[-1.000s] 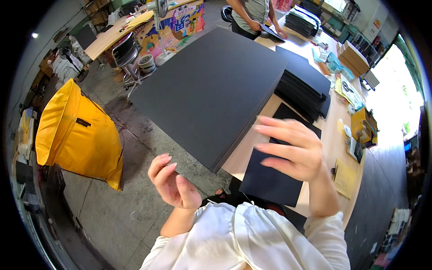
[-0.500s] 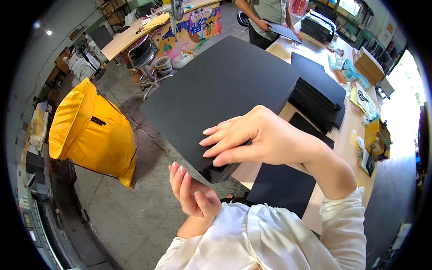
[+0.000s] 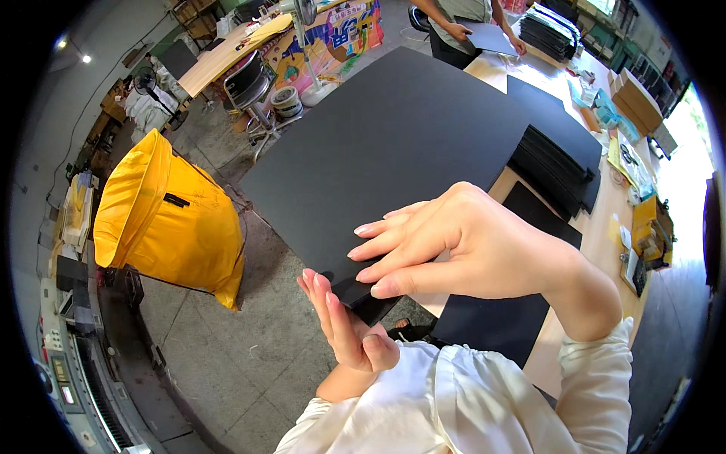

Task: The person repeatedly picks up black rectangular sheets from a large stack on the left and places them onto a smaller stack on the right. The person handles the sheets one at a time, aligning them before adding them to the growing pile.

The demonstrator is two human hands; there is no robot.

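A large black sheet (image 3: 378, 144) of card or thin board spreads in front of me, overhanging the table with its near corner towards my body. My right hand (image 3: 446, 242) lies palm down on it near that corner, its fingers stretched and slightly apart. Just below, my left hand (image 3: 344, 325) is turned palm up, fingers extended and touching the sheet's near edge. The corner (image 3: 374, 309) between my hands looks darker and slightly bent. Whether more sheets lie under the top one here is hard to see.
A light wooden table (image 3: 605, 250) to the right carries a stack of black sheets (image 3: 548, 170) and a loose black sheet (image 3: 491, 325). A yellow bag (image 3: 170, 219) stands on the floor at left. Across the table, a person (image 3: 465, 34) handles a dark sheet. A chair (image 3: 249, 83) stands behind.
My left hand has risen to meet the sheet's near edge. My right hand stays on top, with its fingers a little more spread. The view has shifted slightly.
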